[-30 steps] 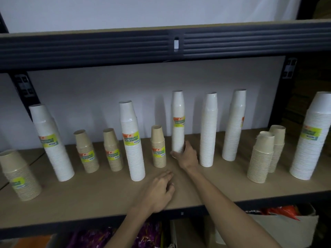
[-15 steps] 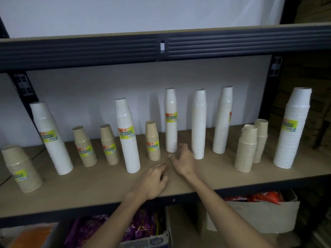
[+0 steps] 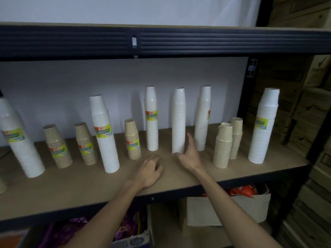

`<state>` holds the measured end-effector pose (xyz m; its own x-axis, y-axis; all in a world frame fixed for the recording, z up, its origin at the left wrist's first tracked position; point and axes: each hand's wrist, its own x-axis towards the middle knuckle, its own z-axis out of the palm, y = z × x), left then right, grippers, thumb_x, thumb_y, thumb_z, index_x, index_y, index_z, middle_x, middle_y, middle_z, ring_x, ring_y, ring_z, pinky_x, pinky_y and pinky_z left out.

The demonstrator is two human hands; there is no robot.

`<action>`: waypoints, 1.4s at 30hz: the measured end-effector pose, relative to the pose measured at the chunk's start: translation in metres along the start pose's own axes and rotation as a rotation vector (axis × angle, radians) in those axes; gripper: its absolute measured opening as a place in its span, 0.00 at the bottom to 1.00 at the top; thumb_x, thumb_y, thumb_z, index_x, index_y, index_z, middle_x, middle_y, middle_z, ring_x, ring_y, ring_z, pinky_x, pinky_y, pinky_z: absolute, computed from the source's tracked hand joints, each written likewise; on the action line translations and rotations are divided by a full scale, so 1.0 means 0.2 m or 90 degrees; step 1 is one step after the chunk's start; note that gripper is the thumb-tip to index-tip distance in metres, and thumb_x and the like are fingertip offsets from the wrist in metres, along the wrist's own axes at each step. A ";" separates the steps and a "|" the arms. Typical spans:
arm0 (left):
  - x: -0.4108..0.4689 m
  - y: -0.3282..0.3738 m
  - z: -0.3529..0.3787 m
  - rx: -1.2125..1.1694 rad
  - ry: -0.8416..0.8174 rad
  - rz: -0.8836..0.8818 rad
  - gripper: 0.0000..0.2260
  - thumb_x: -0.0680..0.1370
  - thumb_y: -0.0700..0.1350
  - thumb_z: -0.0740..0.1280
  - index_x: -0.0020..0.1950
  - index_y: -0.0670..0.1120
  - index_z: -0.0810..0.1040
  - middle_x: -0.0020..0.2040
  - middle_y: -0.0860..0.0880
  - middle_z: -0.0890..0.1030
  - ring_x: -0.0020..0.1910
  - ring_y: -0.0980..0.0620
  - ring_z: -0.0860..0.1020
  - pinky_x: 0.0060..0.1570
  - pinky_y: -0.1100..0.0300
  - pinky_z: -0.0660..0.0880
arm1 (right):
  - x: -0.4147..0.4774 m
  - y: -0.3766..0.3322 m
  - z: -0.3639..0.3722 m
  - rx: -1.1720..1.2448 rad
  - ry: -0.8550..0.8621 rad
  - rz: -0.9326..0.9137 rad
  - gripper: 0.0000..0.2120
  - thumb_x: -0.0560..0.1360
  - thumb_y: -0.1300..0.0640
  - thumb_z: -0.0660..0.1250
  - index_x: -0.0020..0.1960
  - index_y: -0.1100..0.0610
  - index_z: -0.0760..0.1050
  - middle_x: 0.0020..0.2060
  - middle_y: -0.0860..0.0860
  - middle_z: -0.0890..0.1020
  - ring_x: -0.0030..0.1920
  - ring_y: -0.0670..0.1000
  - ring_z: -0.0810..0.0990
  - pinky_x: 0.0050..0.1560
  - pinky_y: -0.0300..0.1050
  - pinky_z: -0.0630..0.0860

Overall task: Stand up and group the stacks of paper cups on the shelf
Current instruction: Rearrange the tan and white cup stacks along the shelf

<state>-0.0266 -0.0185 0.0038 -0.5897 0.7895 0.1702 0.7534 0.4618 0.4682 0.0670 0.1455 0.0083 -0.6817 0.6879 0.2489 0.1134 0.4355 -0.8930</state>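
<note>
Upright cup stacks line the wooden shelf [image 3: 89, 181]. Tall white stacks stand at the far left [image 3: 21, 140], left of centre [image 3: 105, 136], centre [image 3: 151, 120], [image 3: 178, 120], [image 3: 202, 119] and far right [image 3: 264, 127]. Short brown stacks stand between them [image 3: 57, 147], [image 3: 86, 144], [image 3: 132, 140], with two cream stacks [image 3: 223, 145], [image 3: 236, 138] on the right. My right hand [image 3: 189, 154] is open, fingers spread at the base of the unlabelled white stack, touching or nearly touching it. My left hand [image 3: 149, 169] rests loosely curled on the shelf, holding nothing.
A dark metal beam [image 3: 161, 42] of the upper shelf runs overhead. A black upright post [image 3: 249, 97] bounds the right side. Below the shelf sit a white box [image 3: 223, 210] with red packets and purple packets [image 3: 71, 231]. Stacked cartons [image 3: 304, 104] fill the right.
My right hand let go of the labelled centre white stack and moved right to the base of the unlabelled one. The view shifted right. My left hand stayed on the shelf.
</note>
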 end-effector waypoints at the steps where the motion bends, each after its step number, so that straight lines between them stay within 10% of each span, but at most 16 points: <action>1: 0.00 0.00 0.00 -0.001 0.002 0.003 0.23 0.82 0.47 0.58 0.76 0.41 0.63 0.78 0.45 0.62 0.76 0.48 0.59 0.70 0.66 0.51 | 0.03 0.00 0.00 0.014 -0.026 0.000 0.45 0.69 0.61 0.75 0.79 0.53 0.53 0.68 0.46 0.71 0.68 0.47 0.70 0.66 0.41 0.68; 6: 0.00 -0.01 0.02 -0.009 -0.004 -0.010 0.21 0.82 0.47 0.58 0.74 0.40 0.66 0.77 0.45 0.63 0.75 0.47 0.62 0.69 0.65 0.54 | 0.10 0.00 0.04 -0.034 -0.005 0.010 0.34 0.65 0.55 0.80 0.66 0.58 0.70 0.58 0.51 0.78 0.58 0.52 0.77 0.55 0.43 0.73; 11: 0.02 -0.04 0.04 0.013 -0.006 0.001 0.23 0.82 0.50 0.58 0.75 0.43 0.64 0.78 0.46 0.62 0.77 0.50 0.59 0.73 0.59 0.54 | 0.12 -0.01 0.10 -0.121 -0.010 0.043 0.47 0.54 0.33 0.77 0.65 0.55 0.68 0.62 0.55 0.74 0.63 0.54 0.72 0.62 0.54 0.73; 17: 0.03 -0.09 0.07 0.031 0.007 0.009 0.24 0.81 0.52 0.56 0.77 0.45 0.63 0.78 0.48 0.60 0.77 0.51 0.58 0.75 0.57 0.55 | 0.10 0.03 0.04 -0.009 -0.070 0.013 0.34 0.69 0.58 0.77 0.71 0.55 0.66 0.61 0.48 0.77 0.62 0.49 0.76 0.56 0.39 0.70; 42: -0.06 0.05 -0.01 0.197 0.063 0.164 0.16 0.76 0.48 0.57 0.60 0.47 0.76 0.61 0.50 0.77 0.55 0.45 0.78 0.54 0.52 0.75 | 0.00 -0.08 0.00 -0.162 -0.052 0.044 0.37 0.63 0.46 0.81 0.65 0.57 0.69 0.62 0.53 0.79 0.61 0.54 0.78 0.60 0.46 0.75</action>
<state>-0.0121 -0.0246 0.0090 -0.3839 0.8594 0.3376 0.9231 0.3657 0.1188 0.0640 0.1385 0.0227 -0.7211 0.6764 0.1500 0.3325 0.5279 -0.7815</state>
